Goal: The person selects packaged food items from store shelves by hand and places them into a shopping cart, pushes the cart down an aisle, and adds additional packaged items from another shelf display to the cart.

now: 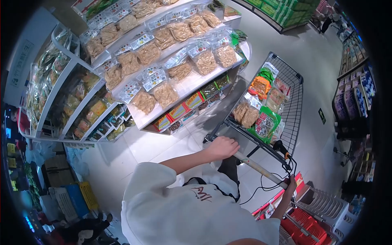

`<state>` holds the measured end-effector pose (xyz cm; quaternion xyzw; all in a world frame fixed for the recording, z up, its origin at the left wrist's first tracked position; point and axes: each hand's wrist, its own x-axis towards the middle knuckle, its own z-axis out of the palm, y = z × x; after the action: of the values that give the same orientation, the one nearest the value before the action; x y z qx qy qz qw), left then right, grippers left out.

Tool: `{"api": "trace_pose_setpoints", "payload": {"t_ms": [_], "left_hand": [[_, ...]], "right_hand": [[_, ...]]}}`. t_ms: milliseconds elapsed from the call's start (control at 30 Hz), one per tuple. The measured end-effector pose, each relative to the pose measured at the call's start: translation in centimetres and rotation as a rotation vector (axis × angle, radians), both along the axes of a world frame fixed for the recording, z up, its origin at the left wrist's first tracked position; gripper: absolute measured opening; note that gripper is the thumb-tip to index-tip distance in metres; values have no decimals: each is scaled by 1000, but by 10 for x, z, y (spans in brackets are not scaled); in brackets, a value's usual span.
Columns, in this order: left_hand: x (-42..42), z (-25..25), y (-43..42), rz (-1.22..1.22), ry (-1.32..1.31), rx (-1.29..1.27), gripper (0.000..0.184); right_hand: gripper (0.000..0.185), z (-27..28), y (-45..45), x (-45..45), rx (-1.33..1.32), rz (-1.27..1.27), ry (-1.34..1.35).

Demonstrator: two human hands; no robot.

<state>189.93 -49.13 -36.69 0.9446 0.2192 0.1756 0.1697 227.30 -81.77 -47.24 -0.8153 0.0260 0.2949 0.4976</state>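
My left hand (223, 148) is closed around the left end of the shopping cart handle (263, 170). At the handle's other end is my right hand (290, 183), fingers wrapped on it and partly hidden by a thin black cable. The wire shopping cart (295, 98) stands in front of me, tilted in the view. It holds a green bag (266, 124), an orange packet (259, 87), a clear pack of tan food (246, 114) and several other packs. A black object with an orange part (281, 149) sits by the handle.
A tiered display shelf (185, 100) bears rows of clear packs of tan food on my left. A curved white rack (61, 94) of bagged goods stands farther left. Red and grey plastic baskets (306, 228) are close by at lower right. Shelves (353, 96) line the right side.
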Motion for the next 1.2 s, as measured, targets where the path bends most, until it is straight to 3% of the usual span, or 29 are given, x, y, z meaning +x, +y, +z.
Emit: {"api": "trace_pose_setpoints", "payload": {"t_ms": [67,267,300,733,900,967,1000,1067,1100,1200], "left_hand": [[37,-17,27,50,47,39,24],[100,-16,65,76,17,0,28],[119,-23,83,103,73,-22,27],[297,-34,195,284,101,-51,29],[358,-48,238,250,114,49,27],[380,-46,256,248,90,16,24],[394,-32,271,255,76,-74,23],[417,-41,293,199,85,69,19],[427,-57,301,174,178,5,25],[457,-38,354,165,314,-363,36]], "right_hand": [[40,-33,41,47,-17,16,15],[36,14,97,89,-36,1,-75],[36,-7,124,116,-25,11,-43],[38,-20,275,319,-88,170,-70],[40,-9,340,384,-168,301,-143],[40,-2,366,411,-205,297,-146],[40,27,386,432,-285,353,-150],[42,20,418,460,-305,395,-187],[42,19,431,472,-323,400,-183],[40,5,471,508,-275,369,-195]]}}
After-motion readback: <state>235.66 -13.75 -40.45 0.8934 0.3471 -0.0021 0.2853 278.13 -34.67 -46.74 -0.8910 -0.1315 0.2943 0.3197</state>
